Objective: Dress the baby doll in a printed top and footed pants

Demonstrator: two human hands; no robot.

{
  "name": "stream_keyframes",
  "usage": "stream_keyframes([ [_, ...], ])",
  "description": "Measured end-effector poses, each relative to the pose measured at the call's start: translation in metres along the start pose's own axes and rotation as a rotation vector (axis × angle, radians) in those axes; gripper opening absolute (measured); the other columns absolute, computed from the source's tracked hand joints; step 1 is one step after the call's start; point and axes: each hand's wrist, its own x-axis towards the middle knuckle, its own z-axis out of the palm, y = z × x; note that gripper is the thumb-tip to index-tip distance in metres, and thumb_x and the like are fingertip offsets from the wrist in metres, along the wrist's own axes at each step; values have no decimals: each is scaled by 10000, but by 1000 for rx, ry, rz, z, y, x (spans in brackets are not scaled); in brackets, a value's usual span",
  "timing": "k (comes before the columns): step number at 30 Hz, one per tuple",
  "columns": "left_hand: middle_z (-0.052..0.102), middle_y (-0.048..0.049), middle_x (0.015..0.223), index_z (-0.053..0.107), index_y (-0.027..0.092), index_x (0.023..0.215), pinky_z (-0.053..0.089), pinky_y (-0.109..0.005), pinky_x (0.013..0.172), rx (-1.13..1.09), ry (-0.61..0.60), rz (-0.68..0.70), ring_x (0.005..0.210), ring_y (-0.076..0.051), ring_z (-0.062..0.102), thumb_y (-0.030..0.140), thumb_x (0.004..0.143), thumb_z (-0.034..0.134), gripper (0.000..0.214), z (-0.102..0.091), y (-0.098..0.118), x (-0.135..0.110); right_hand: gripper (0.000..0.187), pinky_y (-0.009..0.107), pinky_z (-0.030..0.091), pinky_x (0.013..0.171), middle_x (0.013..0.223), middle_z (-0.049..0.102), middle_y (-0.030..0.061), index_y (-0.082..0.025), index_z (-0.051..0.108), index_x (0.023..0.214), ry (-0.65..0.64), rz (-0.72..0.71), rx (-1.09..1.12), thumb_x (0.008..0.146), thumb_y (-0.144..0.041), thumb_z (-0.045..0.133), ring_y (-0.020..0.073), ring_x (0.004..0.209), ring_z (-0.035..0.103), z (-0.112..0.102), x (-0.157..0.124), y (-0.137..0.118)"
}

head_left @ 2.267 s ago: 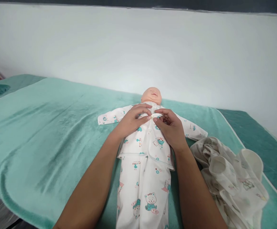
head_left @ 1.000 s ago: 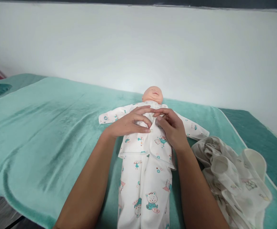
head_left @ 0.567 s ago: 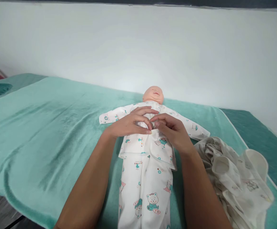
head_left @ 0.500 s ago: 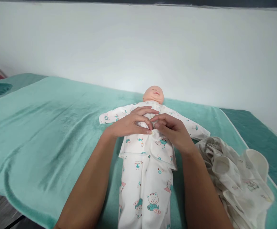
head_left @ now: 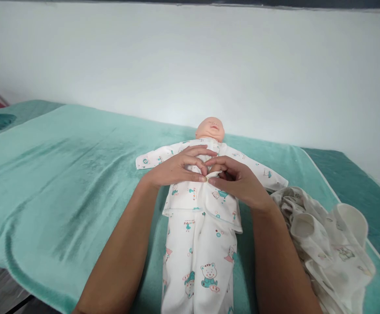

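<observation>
A baby doll lies on its back, head away from me, both sleeves spread out. It wears a white printed jacket over matching trousers with bear pictures. At the middle of the jacket front, my left hand pinches the edge of the cloth between thumb and fingertips. Close against it, my right hand grips the other side of the same opening, thumb and forefinger meeting the left fingertips. A small fastener shows between the thumbs, partly hidden by the fingers.
A rumpled heap of white printed baby clothes lies to the right of my right forearm. Under everything spreads a green blanket with creases on the left. A white wall rises behind the doll's head.
My right thumb has straightened and come in against the left thumb at the jacket's opening. Both hands stay at nearly the same spot; the doll has not visibly moved.
</observation>
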Motion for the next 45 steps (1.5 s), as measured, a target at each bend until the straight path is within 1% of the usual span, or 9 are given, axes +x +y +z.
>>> stream_keyframes([
  [3,470,13,1552,728,263,848,437,-463,1133,-7,4,2,1529,-264,283,342,857,727,80,0,-1,0,287,274,308,584,932,673,-17,-284,688,1128,-27,-24,-111,847,-237,721,99,638,354,-1,-1,0],
  [11,490,-11,1536,700,223,798,382,-490,1166,41,7,16,1488,-291,347,375,846,729,162,1,2,1,219,268,303,576,922,644,-22,-269,686,1073,-1,-33,-188,861,-212,689,100,633,316,5,1,-1],
  [15,515,-7,1508,657,213,759,355,-482,1182,47,31,21,1468,-268,375,372,850,726,196,2,3,2,212,266,298,561,965,661,-10,-256,683,1077,3,-42,-69,866,-252,708,89,622,335,4,1,-3],
  [19,522,-10,1505,620,206,741,387,-467,1144,46,56,1,1464,-269,375,402,853,717,246,3,1,2,176,259,274,507,759,550,-40,-256,697,1047,54,-26,112,898,-348,689,80,552,339,6,1,-1],
  [25,596,-24,1419,452,199,676,406,-447,1100,180,244,-17,1318,-233,523,361,911,634,338,20,7,9,180,260,266,503,624,430,-58,-233,695,904,270,-23,197,895,-412,676,87,519,322,12,7,6],
  [31,653,-38,1187,490,240,877,426,-444,1016,491,510,-63,1147,-240,565,250,866,651,161,38,6,19,182,285,363,603,601,417,-43,-227,619,771,638,-71,213,854,-387,641,126,582,393,13,13,6],
  [34,641,-38,1058,514,240,935,440,-439,942,602,543,-105,1038,-243,560,261,882,614,116,39,4,21,153,306,373,605,604,435,-31,-229,618,761,819,-8,233,820,-369,640,142,589,395,5,17,16],
  [38,617,-62,1096,524,231,973,454,-450,911,654,535,-145,1043,-271,524,429,880,650,252,45,6,23,145,312,405,628,640,503,-23,-226,618,738,979,73,248,729,-349,693,145,620,447,0,25,33],
  [45,605,-48,1041,533,231,853,467,-423,885,611,574,-113,1034,-254,521,249,909,581,76,49,7,23,423,358,482,902,1132,685,55,-216,663,1069,769,69,29,681,-330,783,212,1034,612,9,26,27],
])
